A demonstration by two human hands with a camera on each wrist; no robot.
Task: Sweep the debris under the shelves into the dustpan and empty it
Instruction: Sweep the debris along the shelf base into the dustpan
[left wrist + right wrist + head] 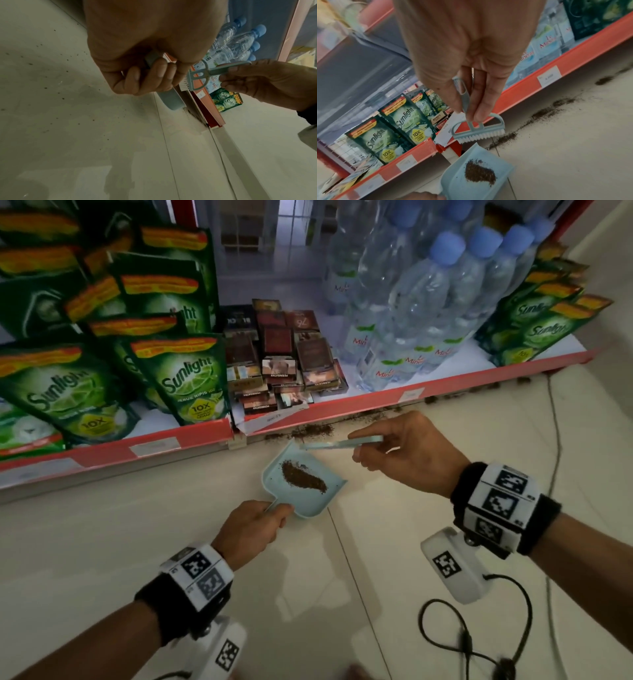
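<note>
1. Head view shows the sweeping step partly done: a brown heap of swept debris (303, 477) already lies in the pale blue dustpan (277, 470), while a trail of loose debris (310, 430) remains on the floor (411, 542) along the foot of the red-edged shelf (376, 400), running off to the right.

2. The left hand (251, 527) has its fingers curled round the dustpan's short handle, holding the pan low with its open mouth turned toward the shelf edge. Whether the front lip touches the tile cannot be told.

3. The right hand (407, 451) pinches the thin handle of a small brush (478, 131) between thumb and fingers; the white bristles hang just above the pan's mouth, clear of the floor.

4. By my judgement, the next move calls for the brush to come down behind the nearest stretch of the trail and draw it into the pan, with the pan's lip flat on the tile so grit does not slip beneath. The pan should stay level, or the heap may slide out.

5. Hard to make out: how far debris reaches under the shelf, since that gap is dark. The trail's far end is lost toward the right edge. No bin for emptying appears in any view. Sunlight pouches (188, 381) and water bottles (421, 313) stand on the shelf above.
</note>
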